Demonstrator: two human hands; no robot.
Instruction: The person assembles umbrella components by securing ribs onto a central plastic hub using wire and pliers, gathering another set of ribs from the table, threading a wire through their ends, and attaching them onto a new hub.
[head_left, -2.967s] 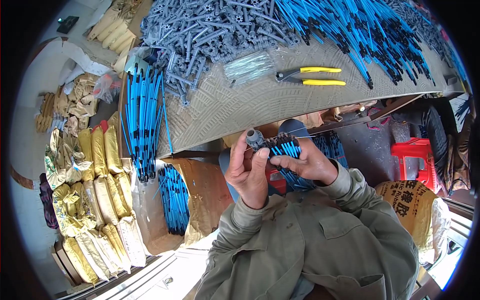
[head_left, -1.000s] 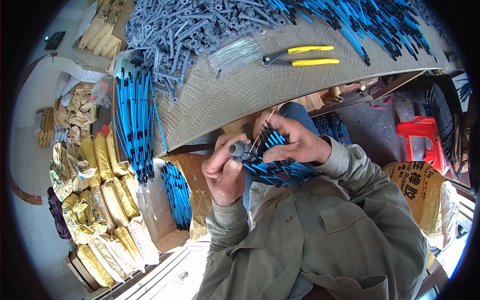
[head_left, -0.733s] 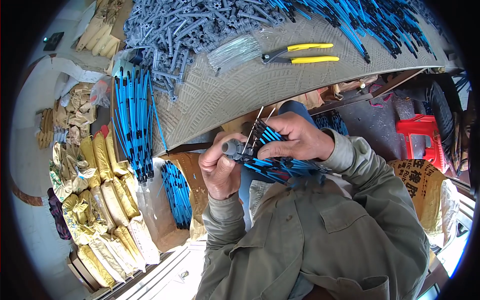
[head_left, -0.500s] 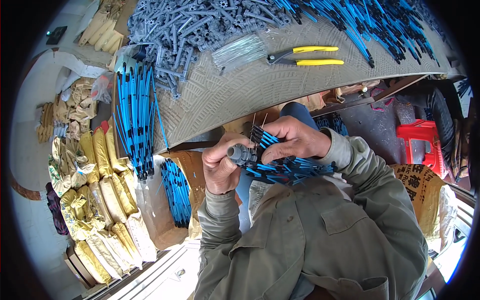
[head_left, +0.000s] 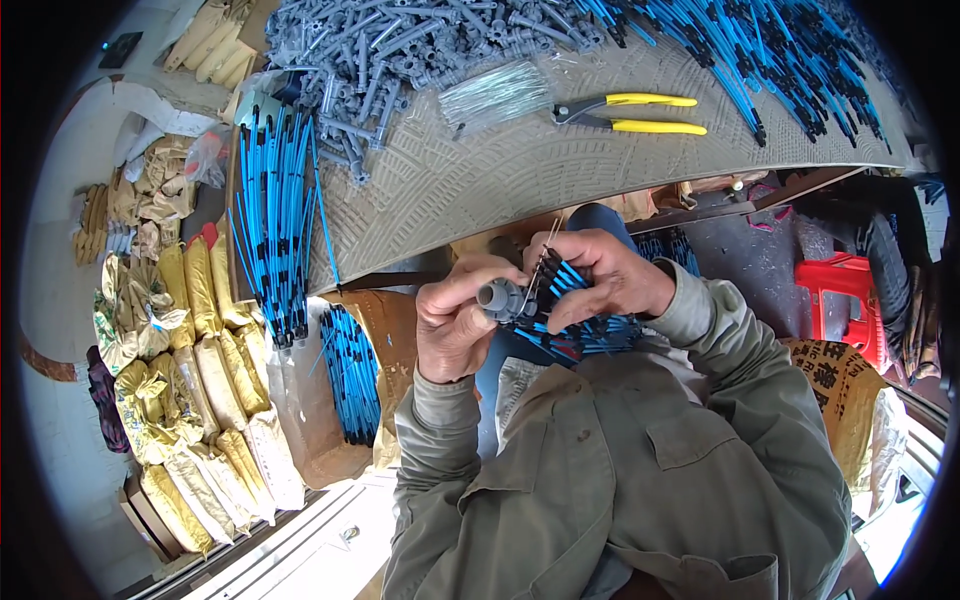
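Observation:
My left hand (head_left: 458,318) is closed round a grey plastic tube fitting (head_left: 503,299), its round hollow end turned up. My right hand (head_left: 612,277) pinches a few blue rods with black ends (head_left: 562,280), close against the fitting. Thin metal wires (head_left: 546,245) stick up between the two hands; I cannot tell which fingers hold them. Below the hands, more blue-and-black rods (head_left: 607,334) lie across my lap. Whether the rod ends sit in the fitting is hidden by the fingers.
On the table (head_left: 440,190) lie a heap of grey fittings (head_left: 390,60), a bundle of thin wires (head_left: 497,97), yellow-handled pliers (head_left: 640,112) and blue rods (head_left: 275,220). A box of rods (head_left: 350,375) stands at left, beside packed bags (head_left: 200,400). A red stool (head_left: 845,300) is at right.
Both hands have shifted slightly right with the fitting and rods. The fitting's hollow end faces up more, and the wires lean closer to the rods. The view has shifted a little.

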